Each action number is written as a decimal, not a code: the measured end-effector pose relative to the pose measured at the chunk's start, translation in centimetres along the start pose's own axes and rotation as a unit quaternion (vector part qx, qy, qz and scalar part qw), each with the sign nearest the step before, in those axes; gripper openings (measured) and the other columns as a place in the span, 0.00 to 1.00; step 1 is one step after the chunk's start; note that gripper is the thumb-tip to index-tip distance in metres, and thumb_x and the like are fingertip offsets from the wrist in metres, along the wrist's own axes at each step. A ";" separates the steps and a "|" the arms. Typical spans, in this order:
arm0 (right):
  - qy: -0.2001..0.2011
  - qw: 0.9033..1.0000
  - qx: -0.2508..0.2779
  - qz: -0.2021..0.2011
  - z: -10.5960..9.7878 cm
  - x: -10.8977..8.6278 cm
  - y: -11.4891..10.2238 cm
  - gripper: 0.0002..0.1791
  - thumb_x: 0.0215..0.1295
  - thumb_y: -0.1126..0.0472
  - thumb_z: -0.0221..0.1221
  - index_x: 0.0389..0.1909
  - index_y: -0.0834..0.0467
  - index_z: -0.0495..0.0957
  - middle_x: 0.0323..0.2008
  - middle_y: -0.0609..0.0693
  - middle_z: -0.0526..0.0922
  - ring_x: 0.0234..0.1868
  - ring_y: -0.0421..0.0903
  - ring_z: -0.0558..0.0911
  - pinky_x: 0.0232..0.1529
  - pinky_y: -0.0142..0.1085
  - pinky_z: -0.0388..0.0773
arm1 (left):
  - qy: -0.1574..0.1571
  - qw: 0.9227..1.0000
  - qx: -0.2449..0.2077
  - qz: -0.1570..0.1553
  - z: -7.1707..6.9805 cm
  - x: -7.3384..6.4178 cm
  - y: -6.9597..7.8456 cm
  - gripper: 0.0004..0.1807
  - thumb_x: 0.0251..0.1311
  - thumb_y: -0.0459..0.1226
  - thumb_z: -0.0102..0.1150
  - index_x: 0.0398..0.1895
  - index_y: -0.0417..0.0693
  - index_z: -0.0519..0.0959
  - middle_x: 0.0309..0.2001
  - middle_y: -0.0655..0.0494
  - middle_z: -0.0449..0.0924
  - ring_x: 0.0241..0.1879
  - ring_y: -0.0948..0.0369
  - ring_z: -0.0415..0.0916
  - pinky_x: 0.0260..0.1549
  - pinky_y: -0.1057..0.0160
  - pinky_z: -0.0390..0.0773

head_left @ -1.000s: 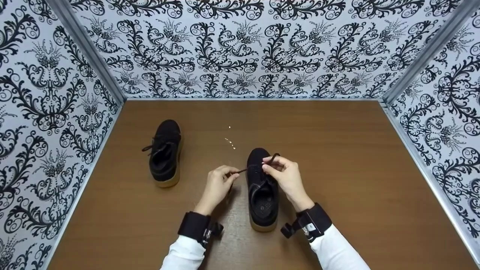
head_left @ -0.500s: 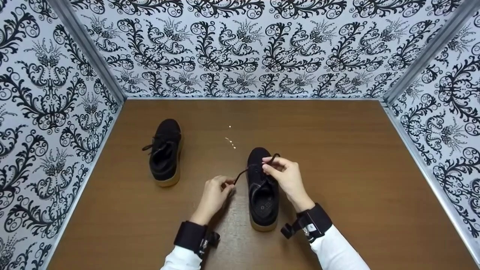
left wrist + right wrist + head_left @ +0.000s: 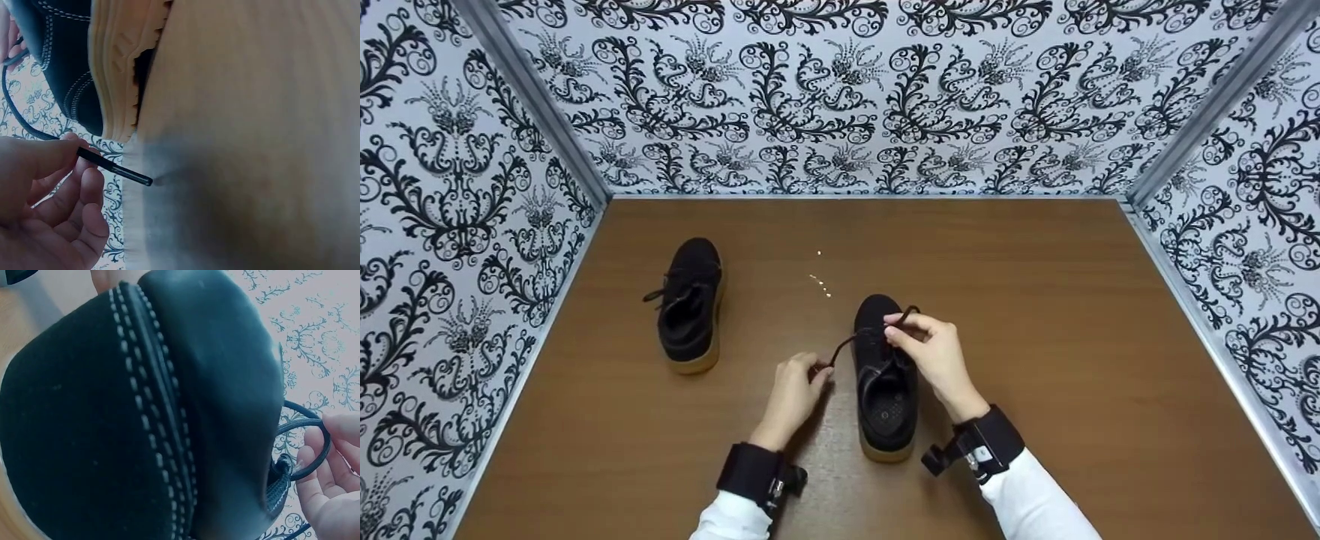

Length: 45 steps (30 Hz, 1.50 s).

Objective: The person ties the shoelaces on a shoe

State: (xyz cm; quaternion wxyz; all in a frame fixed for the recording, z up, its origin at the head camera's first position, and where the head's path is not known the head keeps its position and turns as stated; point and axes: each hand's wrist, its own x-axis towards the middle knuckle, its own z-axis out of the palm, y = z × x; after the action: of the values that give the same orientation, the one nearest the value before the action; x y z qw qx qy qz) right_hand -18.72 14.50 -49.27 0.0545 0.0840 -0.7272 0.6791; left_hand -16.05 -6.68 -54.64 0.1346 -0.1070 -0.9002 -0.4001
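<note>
Pinching a lace end [image 3: 115, 167] left of the central black shoe [image 3: 876, 361], the left hand [image 3: 795, 391] faces the right hand [image 3: 934, 352], which holds a lace loop [image 3: 327, 446] over the shoe's right side.

This looks like a little booth [image 3: 457, 202], like one in a lab. Walls [image 3: 825, 97] with curly black flowers on white stand on three sides of a brown wooden tabletop [image 3: 1072, 337]. Gray metal posts [image 3: 536, 101] stand where they meet. Small wrist cameras [image 3: 935, 460] sit on black straps [image 3: 994, 441].
</note>
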 end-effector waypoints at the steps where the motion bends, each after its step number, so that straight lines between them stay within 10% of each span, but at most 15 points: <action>1: 0.000 1.000 0.000 0.004 0.0 0.0 0.0 0.13 0.56 0.67 0.65 0.39 0.72 0.81 0.35 0.64 0.84 0.29 0.42 0.83 0.34 0.30 0.80 | 0.003 1.000 -0.001 0.002 -0.1 0.0 0.1 0.03 0.54 0.32 0.65 0.27 0.42 0.81 0.27 0.54 0.81 0.28 0.60 0.78 0.30 0.64 0.77; 20: -0.009 0.999 0.014 0.032 0.2 -0.4 -3.4 0.10 0.58 0.72 0.61 0.40 0.75 0.80 0.35 0.74 0.81 0.30 0.56 0.84 0.35 0.39 0.82 | 0.095 0.990 -0.089 0.051 -2.8 0.9 5.5 0.05 0.53 0.32 0.66 0.33 0.43 0.82 0.29 0.56 0.82 0.26 0.66 0.76 0.24 0.65 0.77; 36: 0.001 1.000 0.003 0.026 0.1 -0.4 -3.7 0.08 0.60 0.73 0.59 0.37 0.74 0.81 0.40 0.68 0.83 0.30 0.47 0.83 0.34 0.32 0.80 | 0.165 0.968 -0.071 0.176 -0.2 0.4 8.6 0.09 0.48 0.26 0.68 0.31 0.44 0.80 0.32 0.56 0.80 0.30 0.66 0.78 0.30 0.74 0.77; 45: -0.002 1.000 -0.025 -0.006 0.0 -0.5 -3.7 0.08 0.59 0.71 0.60 0.38 0.72 0.81 0.39 0.66 0.83 0.40 0.48 0.83 0.40 0.27 0.77 | 0.147 0.962 -0.032 0.229 1.1 -0.1 8.0 0.08 0.52 0.26 0.64 0.34 0.43 0.80 0.38 0.53 0.81 0.42 0.62 0.79 0.46 0.72 0.76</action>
State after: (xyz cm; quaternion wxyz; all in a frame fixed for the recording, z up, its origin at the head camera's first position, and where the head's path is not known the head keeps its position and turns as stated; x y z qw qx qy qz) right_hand -17.48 14.31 -45.70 0.0593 0.0880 -0.7433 0.6604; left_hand -13.73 -0.63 -49.85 0.3499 -0.2546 -0.8087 -0.3985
